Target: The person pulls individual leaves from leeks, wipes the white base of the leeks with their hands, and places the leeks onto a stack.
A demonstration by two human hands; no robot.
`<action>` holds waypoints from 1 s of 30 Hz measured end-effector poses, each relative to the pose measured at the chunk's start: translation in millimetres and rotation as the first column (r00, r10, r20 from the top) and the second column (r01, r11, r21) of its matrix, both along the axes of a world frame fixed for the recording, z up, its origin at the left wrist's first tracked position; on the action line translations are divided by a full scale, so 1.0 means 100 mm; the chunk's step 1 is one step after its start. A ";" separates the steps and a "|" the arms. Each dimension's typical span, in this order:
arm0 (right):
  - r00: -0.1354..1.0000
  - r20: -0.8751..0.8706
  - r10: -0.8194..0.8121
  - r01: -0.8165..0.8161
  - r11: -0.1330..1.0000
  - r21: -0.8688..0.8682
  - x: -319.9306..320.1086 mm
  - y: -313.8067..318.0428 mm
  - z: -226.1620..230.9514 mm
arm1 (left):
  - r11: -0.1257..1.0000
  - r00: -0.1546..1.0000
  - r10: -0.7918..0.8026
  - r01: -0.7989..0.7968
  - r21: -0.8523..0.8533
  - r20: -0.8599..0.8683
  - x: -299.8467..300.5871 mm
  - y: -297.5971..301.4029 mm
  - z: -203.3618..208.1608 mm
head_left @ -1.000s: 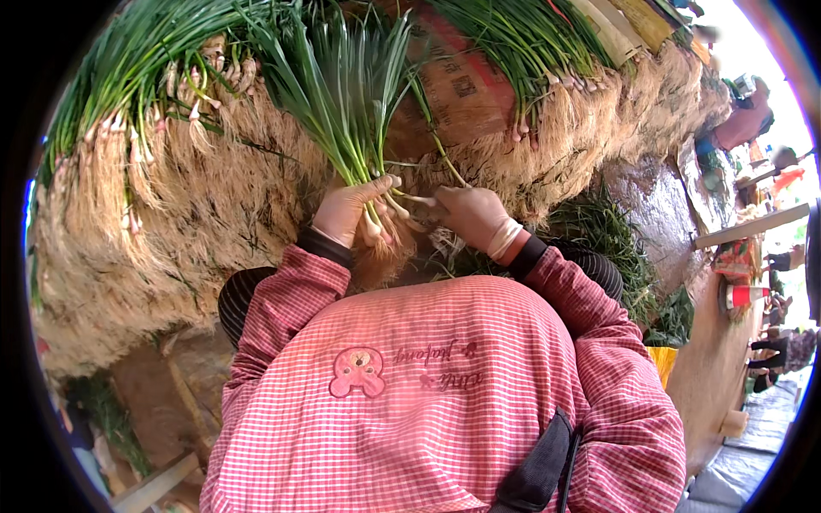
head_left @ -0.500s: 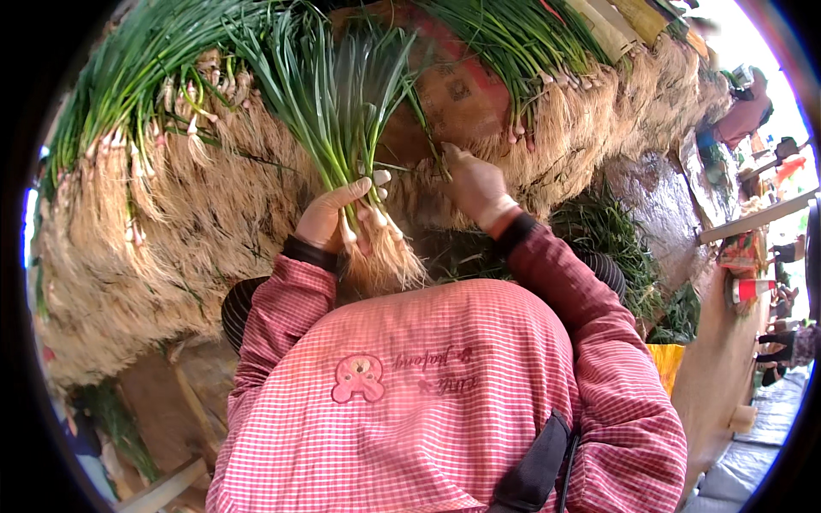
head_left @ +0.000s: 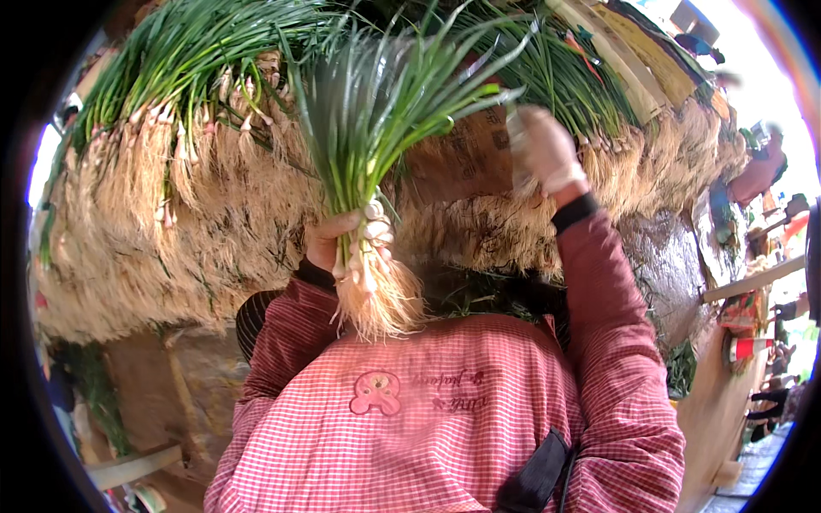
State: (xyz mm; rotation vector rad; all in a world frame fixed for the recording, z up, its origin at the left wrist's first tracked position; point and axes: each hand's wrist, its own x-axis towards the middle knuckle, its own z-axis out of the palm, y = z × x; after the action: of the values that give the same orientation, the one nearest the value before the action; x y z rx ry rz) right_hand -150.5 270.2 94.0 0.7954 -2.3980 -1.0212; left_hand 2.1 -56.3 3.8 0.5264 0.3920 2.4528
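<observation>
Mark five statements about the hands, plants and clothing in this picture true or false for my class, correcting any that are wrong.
1. The left hand grips a bunch of green-leaved plants. True.
2. The bunch's roots point toward the top of the picture. False: they hang toward the lower edge, and the leaves spread toward the top.
3. The right hand is to the right of the left hand. True.
4. The person's garment is plain blue. False: it is red-and-white checked.
5. More leafy plants lie at the upper left. True.
</observation>
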 end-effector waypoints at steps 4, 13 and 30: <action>0.476 0.363 0.801 0.649 -0.041 -0.760 0.46 -0.58 -0.40 | 0.985 0.993 0.084 -0.069 -0.160 0.089 0.00 0.14 -0.06; 0.500 0.086 0.862 0.714 -0.354 -0.604 0.45 -0.63 -0.44 | 0.980 0.973 0.124 -0.088 -0.178 0.196 0.08 0.23 0.07; 0.849 0.528 -0.011 0.360 0.744 -0.563 0.86 0.59 -0.39 | 0.707 0.974 0.225 -0.191 -0.681 -0.039 0.01 0.37 -0.06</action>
State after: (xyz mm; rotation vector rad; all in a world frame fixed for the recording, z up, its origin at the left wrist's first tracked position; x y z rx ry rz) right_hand -65.0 329.0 54.7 0.5869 -3.0315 0.0522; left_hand 3.3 -19.3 -2.5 0.0983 1.3342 2.2809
